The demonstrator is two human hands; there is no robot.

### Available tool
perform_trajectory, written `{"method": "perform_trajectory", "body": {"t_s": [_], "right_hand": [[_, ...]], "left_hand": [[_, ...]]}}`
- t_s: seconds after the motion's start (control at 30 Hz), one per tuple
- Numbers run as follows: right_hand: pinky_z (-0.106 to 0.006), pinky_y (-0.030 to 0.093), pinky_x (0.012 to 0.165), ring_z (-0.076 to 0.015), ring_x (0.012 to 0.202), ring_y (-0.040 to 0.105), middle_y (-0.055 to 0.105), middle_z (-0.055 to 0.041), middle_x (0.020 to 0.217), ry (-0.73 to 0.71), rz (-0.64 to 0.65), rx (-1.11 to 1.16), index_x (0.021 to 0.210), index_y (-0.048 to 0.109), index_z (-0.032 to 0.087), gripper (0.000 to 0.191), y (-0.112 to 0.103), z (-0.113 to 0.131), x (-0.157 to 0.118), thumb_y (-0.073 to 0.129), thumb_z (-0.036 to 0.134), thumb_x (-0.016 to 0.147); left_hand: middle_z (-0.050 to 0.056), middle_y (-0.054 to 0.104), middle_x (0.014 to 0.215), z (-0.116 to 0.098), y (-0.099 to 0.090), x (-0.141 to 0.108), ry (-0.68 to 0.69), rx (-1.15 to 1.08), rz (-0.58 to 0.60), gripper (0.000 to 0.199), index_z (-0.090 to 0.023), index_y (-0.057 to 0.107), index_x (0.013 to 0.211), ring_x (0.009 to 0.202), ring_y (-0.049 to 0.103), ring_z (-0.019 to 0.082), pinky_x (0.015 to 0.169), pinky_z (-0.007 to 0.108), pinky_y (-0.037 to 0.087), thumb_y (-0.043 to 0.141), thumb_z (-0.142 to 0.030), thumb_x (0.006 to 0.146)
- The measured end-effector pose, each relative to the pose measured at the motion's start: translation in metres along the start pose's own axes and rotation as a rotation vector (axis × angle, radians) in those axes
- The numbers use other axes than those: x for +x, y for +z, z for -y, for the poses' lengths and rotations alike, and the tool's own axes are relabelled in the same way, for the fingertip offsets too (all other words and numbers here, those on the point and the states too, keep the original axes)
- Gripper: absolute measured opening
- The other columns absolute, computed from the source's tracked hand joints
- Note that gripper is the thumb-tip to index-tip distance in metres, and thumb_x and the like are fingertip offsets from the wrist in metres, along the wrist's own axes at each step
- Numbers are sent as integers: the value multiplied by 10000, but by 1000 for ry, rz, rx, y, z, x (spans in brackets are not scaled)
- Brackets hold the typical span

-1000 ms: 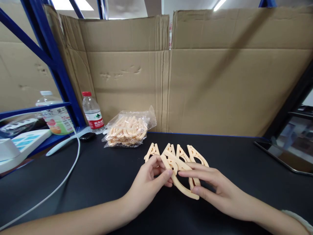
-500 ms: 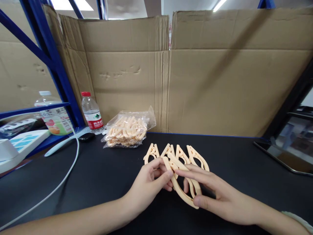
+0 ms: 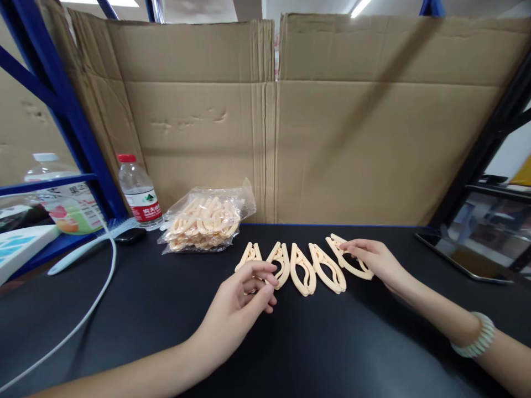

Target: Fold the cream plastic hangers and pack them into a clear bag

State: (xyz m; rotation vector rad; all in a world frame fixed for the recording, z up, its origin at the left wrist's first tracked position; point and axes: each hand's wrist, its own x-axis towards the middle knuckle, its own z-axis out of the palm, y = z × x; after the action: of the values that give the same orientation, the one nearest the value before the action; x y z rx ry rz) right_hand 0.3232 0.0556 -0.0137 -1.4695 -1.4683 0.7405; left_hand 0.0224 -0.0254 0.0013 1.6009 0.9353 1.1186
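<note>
Several beige folding clothes hangers lie folded in a fanned row on the black tabletop. At the row's right end, my right hand [image 3: 375, 260] has its fingers on the last hanger [image 3: 357, 270], which lies tilted beside the others. My left hand [image 3: 244, 301] hovers in front of the left part of the row, fingers loosely curled and apart with nothing in them. It partly covers the leftmost hanger [image 3: 250, 253] and overlaps the edge of the second hanger [image 3: 284, 265]. Two more hangers, the middle one [image 3: 296, 271] and its right neighbour [image 3: 321, 270], are fully visible.
A clear plastic bag [image 3: 207, 218] full of hangers sits behind the row to the left. Near it stand a red-capped water bottle [image 3: 141, 193] and a larger bottle [image 3: 68, 204]. A white cable [image 3: 93, 309] crosses the left side. A dark tablet [image 3: 460, 257] lies far right.
The hanger that both hands held has gone down at the right end of the row, with my right hand still on it. My left hand has let go. The view has shifted slightly.
</note>
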Motion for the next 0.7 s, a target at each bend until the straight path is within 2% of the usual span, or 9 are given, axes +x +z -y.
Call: {"method": "perform_trajectory", "body": {"t_s": [0.07, 0.17, 0.27, 0.37, 0.5, 0.57, 0.63, 0.7], "right_hand": [[-325, 453, 799, -251, 918, 635, 723, -79, 913, -23, 10, -102, 801, 695, 186, 265, 2, -2, 1, 536, 375, 705], [-329, 447, 709, -241, 804, 632, 700, -57, 823, -82, 28, -341, 763, 607, 209, 217, 3, 0, -3, 476, 380, 739], [-347, 436, 674, -241, 726, 604, 648, -47, 726, -168, 111, -540, 729, 524, 220, 234, 0, 7, -11, 423, 420, 796], [-357, 436, 698, -247, 762, 596, 636, -65, 758, -261, 172, -600, 716, 495, 219, 271, -3, 13, -17, 389, 438, 835], [-337, 429, 637, -253, 750, 594, 628, -80, 750, -245, 187, -680, 729, 471, 215, 251, -7, 19, -22, 388, 416, 854], [-342, 439, 637, -262, 770, 600, 633, -95, 775, -227, 185, -727, 762, 493, 204, 256, -11, 23, -24, 390, 413, 867], [-368, 467, 720, -277, 873, 602, 647, -120, 895, -282, 218, -737, 873, 550, 178, 286, -15, 28, -26, 410, 427, 882], [-413, 448, 893, -291, 1080, 549, 609, -138, 1138, -433, 302, -697, 1100, 562, 162, 381, -18, 33, -29, 452, 461, 891]], "left_hand": [[56, 589, 967, 1, -6, 2, 83, 168, -23, 178, -207, 570, 1041, 867, 599, 192, 744, 335, 521, 523, -277, 883], [63, 588, 1055, 0, -16, 7, 270, 513, -50, 159, -223, 579, 1024, 1020, 556, 223, 902, 393, 459, 502, -226, 885], [85, 553, 1172, 2, -21, 9, 378, 754, -4, 227, -228, 558, 1091, 1164, 476, 257, 1001, 434, 396, 503, -214, 871], [103, 485, 1312, 7, -22, 7, 339, 888, 85, 334, -238, 520, 1198, 1261, 403, 291, 1045, 471, 366, 522, -265, 865], [102, 423, 1415, 14, -20, 3, 304, 996, 172, 444, -247, 469, 1296, 1340, 315, 322, 1087, 519, 303, 526, -359, 870], [100, 409, 1439, 15, -19, 2, 307, 1031, 169, 483, -252, 448, 1327, 1358, 293, 328, 1101, 539, 263, 525, -387, 870], [92, 398, 1457, 15, -17, 2, 305, 1055, 130, 520, -263, 436, 1349, 1373, 272, 336, 1113, 562, 212, 541, -401, 858], [85, 371, 1483, 14, -15, 1, 299, 1080, 103, 558, -273, 426, 1368, 1390, 236, 349, 1117, 580, 167, 557, -421, 846]]}}
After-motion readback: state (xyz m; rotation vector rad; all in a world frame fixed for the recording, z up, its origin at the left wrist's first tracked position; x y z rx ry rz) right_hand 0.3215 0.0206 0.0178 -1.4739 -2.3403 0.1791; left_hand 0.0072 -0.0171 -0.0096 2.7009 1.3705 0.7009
